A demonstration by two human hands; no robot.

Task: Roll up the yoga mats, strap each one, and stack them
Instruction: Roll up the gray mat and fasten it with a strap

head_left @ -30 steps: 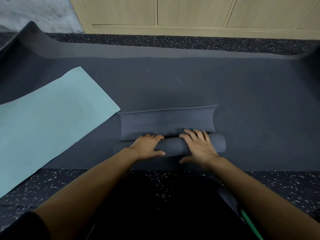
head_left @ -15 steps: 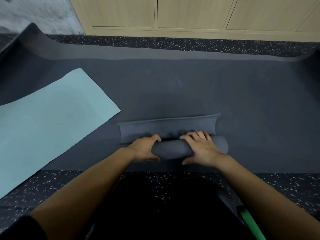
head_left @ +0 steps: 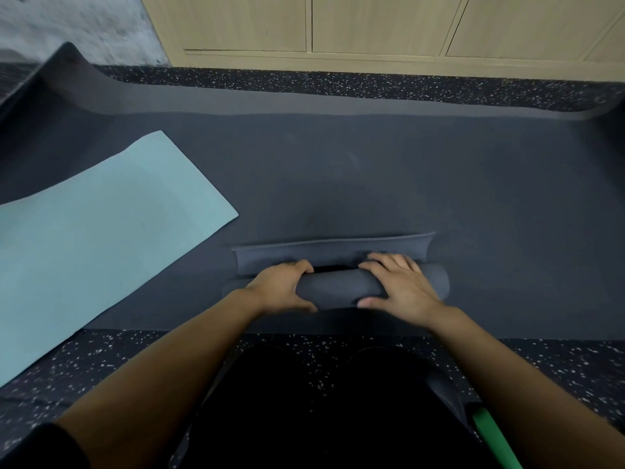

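1. The left hand (head_left: 280, 287) is gripping the dark roll (head_left: 338, 287), with its fingers curling over the far side.
2. The right hand (head_left: 399, 286) is pressing on the roll's top, fingers spread.
3. The unrolled flap (head_left: 324, 253) is lying just beyond the roll.
4. A blue mat (head_left: 94, 238) is lying flat at the left, partly over a big dark mat (head_left: 372, 170).
5. A green strip (head_left: 490, 434) is showing at the lower right.

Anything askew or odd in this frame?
Slightly: the loose end of the dark mat curls up at its right corner instead of lying flat, and the far left corner of the big floor mat rides up. Nothing is spilled or damaged.
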